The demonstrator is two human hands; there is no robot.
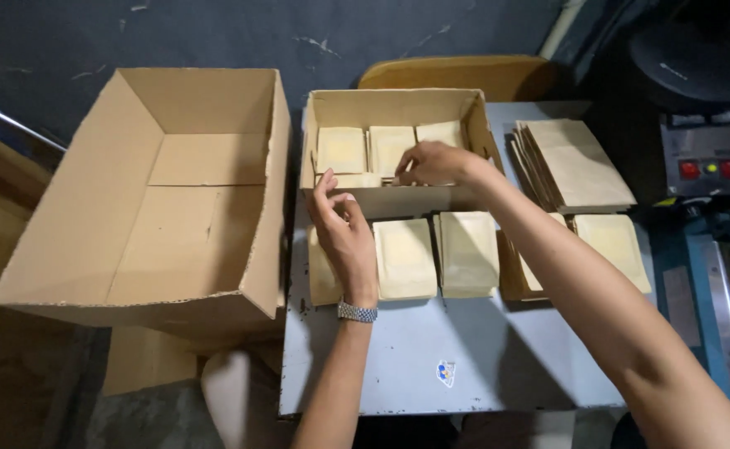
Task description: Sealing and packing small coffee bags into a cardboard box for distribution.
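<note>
A small open cardboard box (475, 123) stands at the back of a grey table (431, 349), with kraft paper pouches (341, 150) lined up inside it. My right hand (433, 162) reaches into this box and its fingers rest on the pouches near the front wall. My left hand (344, 233), with a metal watch on the wrist, hovers just outside the box's front left corner, fingers loosely curled and holding nothing. More filled kraft pouches (405, 258) lie in a row on the table in front of the box.
A large empty cardboard box (173, 191) sits to the left, off the table. A fanned stack of flat kraft bags (577, 162) lies at the right. A blue sealing machine (714, 249) with red and yellow buttons stands at the far right.
</note>
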